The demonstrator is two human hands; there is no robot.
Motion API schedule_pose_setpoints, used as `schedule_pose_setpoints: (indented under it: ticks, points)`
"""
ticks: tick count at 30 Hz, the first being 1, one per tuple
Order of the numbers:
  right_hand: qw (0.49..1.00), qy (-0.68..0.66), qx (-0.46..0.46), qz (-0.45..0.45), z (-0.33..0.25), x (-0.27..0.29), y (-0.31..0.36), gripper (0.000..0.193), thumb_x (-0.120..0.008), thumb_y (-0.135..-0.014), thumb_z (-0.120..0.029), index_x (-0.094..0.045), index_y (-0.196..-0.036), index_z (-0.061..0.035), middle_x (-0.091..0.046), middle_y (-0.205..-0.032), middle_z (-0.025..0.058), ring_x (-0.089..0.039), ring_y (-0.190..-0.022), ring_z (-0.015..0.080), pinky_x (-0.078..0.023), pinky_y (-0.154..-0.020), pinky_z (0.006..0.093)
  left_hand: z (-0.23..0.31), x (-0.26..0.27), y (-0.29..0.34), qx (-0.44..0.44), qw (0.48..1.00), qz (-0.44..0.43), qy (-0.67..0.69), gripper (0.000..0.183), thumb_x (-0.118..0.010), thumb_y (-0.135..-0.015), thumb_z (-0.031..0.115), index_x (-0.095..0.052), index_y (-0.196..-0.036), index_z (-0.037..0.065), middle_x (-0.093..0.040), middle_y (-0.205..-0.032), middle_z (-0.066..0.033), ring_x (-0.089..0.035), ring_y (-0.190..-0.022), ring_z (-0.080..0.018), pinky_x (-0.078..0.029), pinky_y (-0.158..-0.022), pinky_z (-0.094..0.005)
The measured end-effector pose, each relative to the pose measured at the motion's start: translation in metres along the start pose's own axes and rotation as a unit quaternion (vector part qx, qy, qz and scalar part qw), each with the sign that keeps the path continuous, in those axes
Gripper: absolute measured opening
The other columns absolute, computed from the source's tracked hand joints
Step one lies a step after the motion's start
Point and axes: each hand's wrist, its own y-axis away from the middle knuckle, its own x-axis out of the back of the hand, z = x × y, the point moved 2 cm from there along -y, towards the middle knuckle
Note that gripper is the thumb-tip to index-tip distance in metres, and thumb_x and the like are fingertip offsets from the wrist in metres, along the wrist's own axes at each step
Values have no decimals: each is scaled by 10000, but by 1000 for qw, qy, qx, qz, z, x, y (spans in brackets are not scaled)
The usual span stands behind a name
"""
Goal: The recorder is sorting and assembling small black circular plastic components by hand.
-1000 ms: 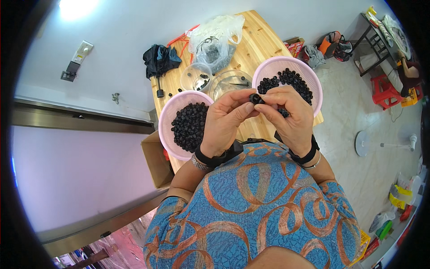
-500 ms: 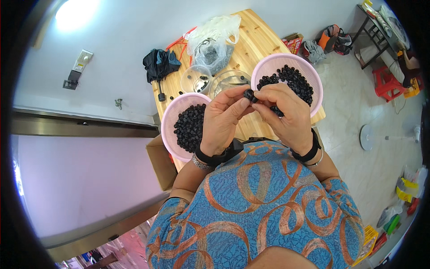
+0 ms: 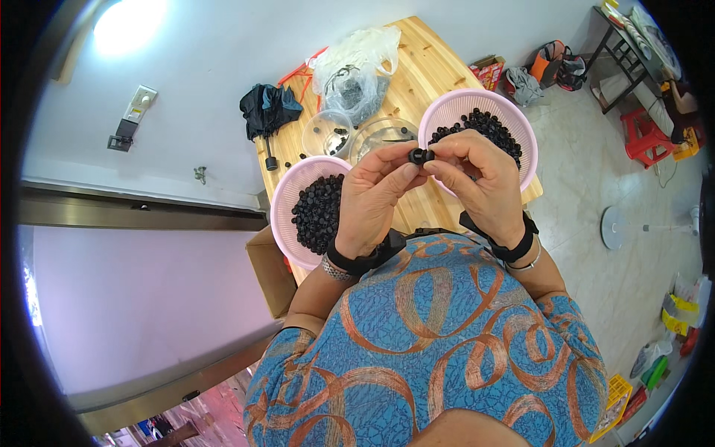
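Observation:
My left hand and my right hand meet fingertip to fingertip over the front of the table. Between them is a small round black plastic piece, pinched from both sides; the fingers partly cover it, and I cannot tell whether it is one piece or two joined. On the left, partly behind my left hand, a pink basket holds many small black pieces. A second pink basket at the right holds similar black pieces, with my right hand over its near side.
A clear round tub with some black pieces and a clear shallow dish stand beyond my hands. Farther back on the wooden table lie plastic bags and a folded black umbrella. A cardboard box stands by the left basket.
The black piece has turned and sits more level between the fingertips. My right hand has shifted slightly right, its fingers more bent. My left hand stays nearly in place.

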Motion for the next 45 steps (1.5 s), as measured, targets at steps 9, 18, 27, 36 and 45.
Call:
schedule_pose_setpoints:
  ticks: [9,18,27,36,45]
  points:
    - [999,23,25,6,-1,0,0,148,-678,-750,-48,-599,-856,19,-598,-791,79,-557,-606,116,-447,-543,221,0,3,-1,-5,1000,1,-8,268,-560,-858,25,-534,-1122,-8,-612,-1029,-96,-599,-922,-150,-499,-829,-277]
    - [1000,-9,-28,-5,9,0,2,128,-680,-753,-61,-612,-836,9,-579,-756,42,-502,-594,64,-400,-526,191,1,1,1,0,1000,-3,-3,264,-561,-857,22,-539,-1119,-5,-616,-1019,-96,-604,-925,-158,-499,-829,-280]
    - [989,-113,-88,-40,15,1,2,156,-641,-797,-19,-586,-938,18,-591,-794,5,-521,-653,27,-423,-578,163,1,0,0,-6,1000,-4,9,262,-559,-857,19,-535,-1116,-7,-617,-1017,-108,-605,-934,-177,-496,-834,-294]
    - [773,-589,-226,-65,42,5,2,198,-512,-898,-79,-539,-1066,23,-587,-915,87,-567,-768,93,-523,-691,230,2,1,1,-6,1000,-4,4,268,-548,-865,26,-520,-1129,-8,-612,-1033,-127,-605,-937,-184,-490,-837,-292]
    - [732,-648,-190,-87,39,4,-3,184,-487,-911,-104,-523,-1034,27,-525,-937,84,-527,-790,84,-512,-713,211,3,2,1,-11,1000,0,-5,261,-555,-857,17,-526,-1114,-15,-612,-1030,-124,-609,-920,-177,-494,-827,-285]
